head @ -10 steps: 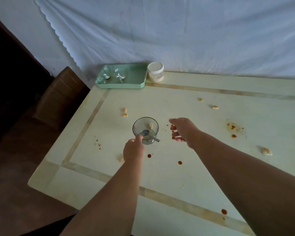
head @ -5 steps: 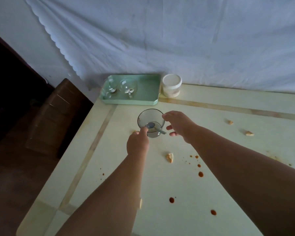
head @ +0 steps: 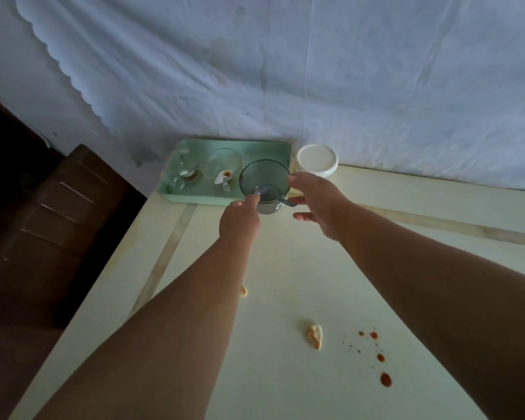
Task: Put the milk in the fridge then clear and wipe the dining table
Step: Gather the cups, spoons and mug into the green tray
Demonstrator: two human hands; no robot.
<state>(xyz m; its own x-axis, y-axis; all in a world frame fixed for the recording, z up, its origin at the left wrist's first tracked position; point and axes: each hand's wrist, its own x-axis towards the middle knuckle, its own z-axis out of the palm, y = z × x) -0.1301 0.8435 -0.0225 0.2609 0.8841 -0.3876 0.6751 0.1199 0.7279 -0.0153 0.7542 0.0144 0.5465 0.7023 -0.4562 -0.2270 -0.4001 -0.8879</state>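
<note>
Where it hung mid-table, the glass bowl (head: 264,184) now overlaps the tray (head: 194,195).

I see a wrinkled white cloth backdrop (head: 346,71) with a scalloped edge hanging behind. At left stands a dark brown wooden piece of furniture (head: 43,222), possibly a chair; it is too dim to tell.

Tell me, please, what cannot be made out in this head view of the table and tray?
- Bowl base: hidden by the left hand, so whether it touches the tray is unclear.
- Spoon: its handle end is hidden behind the right hand.
- Residue in the two glass cups: too small to identify.
- White jar contents: hidden by its lid.
- Table right side: cut off by the frame edge.
</note>
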